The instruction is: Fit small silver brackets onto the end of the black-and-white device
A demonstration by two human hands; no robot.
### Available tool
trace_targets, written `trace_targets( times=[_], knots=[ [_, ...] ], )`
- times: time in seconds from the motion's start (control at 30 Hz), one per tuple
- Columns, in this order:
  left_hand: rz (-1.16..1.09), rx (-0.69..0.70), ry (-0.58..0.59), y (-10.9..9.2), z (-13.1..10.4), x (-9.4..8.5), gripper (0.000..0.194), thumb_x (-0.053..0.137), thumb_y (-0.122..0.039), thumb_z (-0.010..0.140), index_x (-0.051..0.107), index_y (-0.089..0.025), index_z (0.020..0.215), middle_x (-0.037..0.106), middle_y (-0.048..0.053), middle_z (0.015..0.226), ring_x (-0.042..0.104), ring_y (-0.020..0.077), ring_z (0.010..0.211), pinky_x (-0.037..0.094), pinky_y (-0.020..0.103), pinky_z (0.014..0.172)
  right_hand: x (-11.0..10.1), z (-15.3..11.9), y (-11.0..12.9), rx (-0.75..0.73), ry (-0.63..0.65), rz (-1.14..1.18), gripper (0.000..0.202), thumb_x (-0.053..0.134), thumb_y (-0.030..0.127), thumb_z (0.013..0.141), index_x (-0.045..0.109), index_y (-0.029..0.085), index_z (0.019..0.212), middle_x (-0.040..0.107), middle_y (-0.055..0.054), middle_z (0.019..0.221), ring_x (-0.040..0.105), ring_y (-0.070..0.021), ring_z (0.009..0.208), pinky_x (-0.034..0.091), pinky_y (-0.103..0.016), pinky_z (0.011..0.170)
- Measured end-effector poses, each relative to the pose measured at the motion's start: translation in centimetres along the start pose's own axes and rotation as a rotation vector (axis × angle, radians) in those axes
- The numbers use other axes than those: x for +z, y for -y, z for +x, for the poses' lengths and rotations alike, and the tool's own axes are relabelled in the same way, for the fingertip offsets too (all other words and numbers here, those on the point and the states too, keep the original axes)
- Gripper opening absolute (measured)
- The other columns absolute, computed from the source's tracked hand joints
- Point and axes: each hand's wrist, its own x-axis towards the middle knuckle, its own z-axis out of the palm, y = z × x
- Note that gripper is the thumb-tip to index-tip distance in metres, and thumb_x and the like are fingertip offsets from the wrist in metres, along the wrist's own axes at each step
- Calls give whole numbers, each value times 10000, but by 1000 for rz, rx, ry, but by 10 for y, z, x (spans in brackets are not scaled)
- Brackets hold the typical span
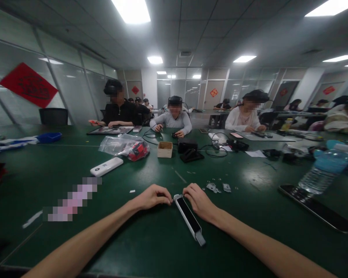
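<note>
A long, narrow white case (188, 214) with a black strip along its top lies slantwise on the green table, a grey tab at its near end. My left hand (154, 197) is closed in a pinch beside the case's far end. Across from it, my right hand (200, 202) has its fingers bent and closed at the same end, on the right side. What sits between the fingertips is too small to make out. Just beyond my right hand are loose grey metal parts (212, 187) and a small grey bracket (226, 187), with tiny bits scattered around them.
On the green table (127, 247), a white oblong device (107, 167) and a plastic bag (118, 145) lie left. A small box (165, 150) stands ahead. To the right, a water bottle (317, 173) stands by a phone (316, 208). Several people sit across.
</note>
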Motion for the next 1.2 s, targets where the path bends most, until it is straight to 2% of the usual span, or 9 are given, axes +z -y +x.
trace_targets(
  times=[0.33,0.5,0.67,0.77,0.87,1.0,1.2],
  knots=[
    [149,75,-23,-6,0,1,140,636,-275,794,721,-181,853,702,56,819,628,168,770,456,238,758,-1,0,0,57,81,12,194,390,123,911,577,164,881,553,-67,898,504,-177,857,462,-327,785],
    [241,95,55,-19,-1,3,111,640,-227,787,737,-238,840,697,60,811,612,183,780,433,247,772,-1,0,-1,67,96,31,188,398,138,910,581,169,879,551,-66,909,515,-175,849,472,-325,767],
    [293,203,129,-26,-3,7,178,633,-119,768,735,-265,776,682,69,771,604,188,734,412,271,783,0,-1,-3,39,85,20,183,409,154,908,588,179,877,553,-67,907,523,-182,845,483,-331,757],
    [303,200,154,-26,-3,9,205,627,-90,760,728,-267,760,673,76,772,604,196,744,402,284,806,1,-1,-4,31,72,10,195,396,167,913,587,179,878,552,-71,904,522,-186,837,489,-342,751],
    [314,191,130,-23,-4,8,204,635,-90,749,722,-273,770,670,81,799,597,199,748,395,287,813,2,-1,-5,52,61,14,207,383,180,918,587,182,883,554,-73,911,524,-188,829,495,-348,734],
    [387,295,91,-18,-5,7,221,615,-95,761,713,-280,833,671,91,859,587,200,749,386,282,787,3,-2,-5,76,56,12,220,378,187,917,594,176,877,560,-78,900,528,-196,824,494,-358,730],
    [692,434,168,-10,-5,7,252,490,-130,878,674,-272,975,671,98,961,579,193,835,375,283,785,2,-2,-3,103,58,0,219,376,192,913,592,176,884,570,-86,909,534,-203,826,490,-350,707]
  ],
)
